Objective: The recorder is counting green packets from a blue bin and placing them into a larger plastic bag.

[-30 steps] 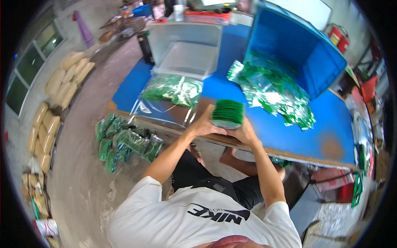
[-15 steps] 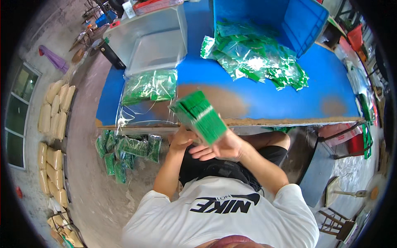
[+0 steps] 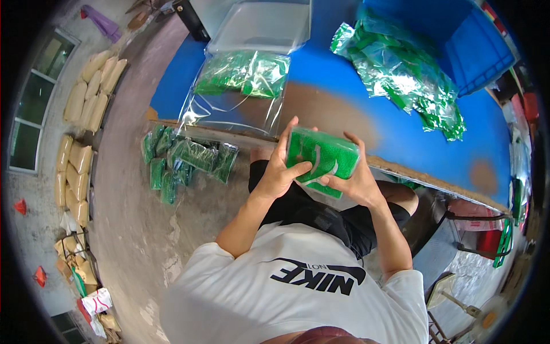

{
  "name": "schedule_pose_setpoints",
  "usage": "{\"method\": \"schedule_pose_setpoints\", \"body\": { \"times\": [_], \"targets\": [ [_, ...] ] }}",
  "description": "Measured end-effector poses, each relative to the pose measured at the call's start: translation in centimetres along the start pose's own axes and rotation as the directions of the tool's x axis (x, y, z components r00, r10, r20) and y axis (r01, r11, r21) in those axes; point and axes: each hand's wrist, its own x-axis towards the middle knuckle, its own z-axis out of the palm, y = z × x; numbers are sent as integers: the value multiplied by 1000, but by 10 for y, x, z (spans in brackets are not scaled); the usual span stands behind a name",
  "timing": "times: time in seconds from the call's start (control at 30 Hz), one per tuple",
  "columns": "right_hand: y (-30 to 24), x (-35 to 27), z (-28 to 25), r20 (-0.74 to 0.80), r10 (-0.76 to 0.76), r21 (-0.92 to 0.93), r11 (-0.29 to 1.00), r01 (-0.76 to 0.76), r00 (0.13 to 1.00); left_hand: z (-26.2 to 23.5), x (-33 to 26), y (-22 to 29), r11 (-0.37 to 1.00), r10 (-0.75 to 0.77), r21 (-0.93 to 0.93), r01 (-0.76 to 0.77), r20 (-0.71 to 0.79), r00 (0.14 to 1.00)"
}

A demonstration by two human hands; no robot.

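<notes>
A stack of flat green packets in shiny clear film, with white curved marks on its top face, is held in front of me just off the table's near edge. My left hand grips its left side, thumb across the face. My right hand is closed round the right side, thumb on the lower part. One green packet's edge juts out below the rest. Beyond my left hand, a clear plastic bag lies on the table with green packets inside its far part.
A loose heap of green packets spills from a tipped blue crate at the back right. A translucent bin stands behind the bag. Filled green bags lie on the floor at left, and tan sacks line the wall.
The stack has turned from a slanted, edge-on pose to show its broad face. My left hand has come onto it, so both hands hold it. My view has swung, shifting the table.
</notes>
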Motion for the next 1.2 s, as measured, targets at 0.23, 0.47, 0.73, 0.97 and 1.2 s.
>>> {"method": "schedule_pose_setpoints", "body": {
  "times": [0.23, 0.47, 0.73, 0.97, 1.2],
  "targets": [
    [-6, 24, -7, -354, -416, -201, 909, 366, 838, -81, -11, 88, 99, 344, 978, -185, 140, 929],
    [34, 52, -29, -439, -512, -581, 789, 201, 738, -171, 13, 167, -252, 15, 963, -95, 102, 995],
    [32, 54, -42, -486, -517, -584, 792, 179, 704, -175, 36, 188, -86, -168, 992, 92, -105, 980],
    [-6, 51, -44, -592, -163, 192, 923, 334, 789, -127, 47, 138, 233, -256, 958, 170, -108, 961],
    [-28, 50, -41, -302, 72, 615, 776, 137, 951, -41, 62, 67, 306, -214, 950, 56, 12, 977]
  ]
}}
